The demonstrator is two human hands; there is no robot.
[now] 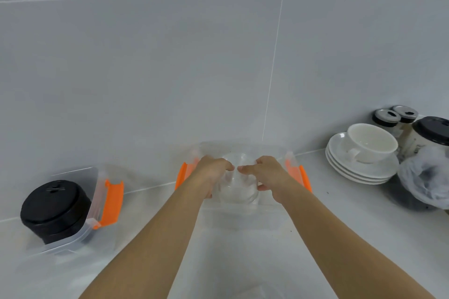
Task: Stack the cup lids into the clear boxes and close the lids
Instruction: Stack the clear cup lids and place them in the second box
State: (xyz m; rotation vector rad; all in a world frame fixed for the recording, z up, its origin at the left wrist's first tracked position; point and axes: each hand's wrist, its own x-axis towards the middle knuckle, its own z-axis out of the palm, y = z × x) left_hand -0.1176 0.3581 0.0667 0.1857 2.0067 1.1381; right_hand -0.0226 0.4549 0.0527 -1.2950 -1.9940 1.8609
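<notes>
A clear box (245,218) with orange side latches (305,178) stands open against the wall in the middle of the counter. Inside it sits a stack of clear cup lids (239,189). My left hand (213,175) grips the stack's left side and my right hand (269,175) grips its right side, fingertips almost meeting over the top. A second clear box (97,204) with an orange latch stands at the left and holds a stack of black cup lids (54,209). Its cover is not in view.
At the right stand three white saucers (362,172) with a white cup (370,142) on top. Behind them are jars with black lids (386,118) and a crumpled plastic bag (427,177). The tiled wall rises directly behind the boxes.
</notes>
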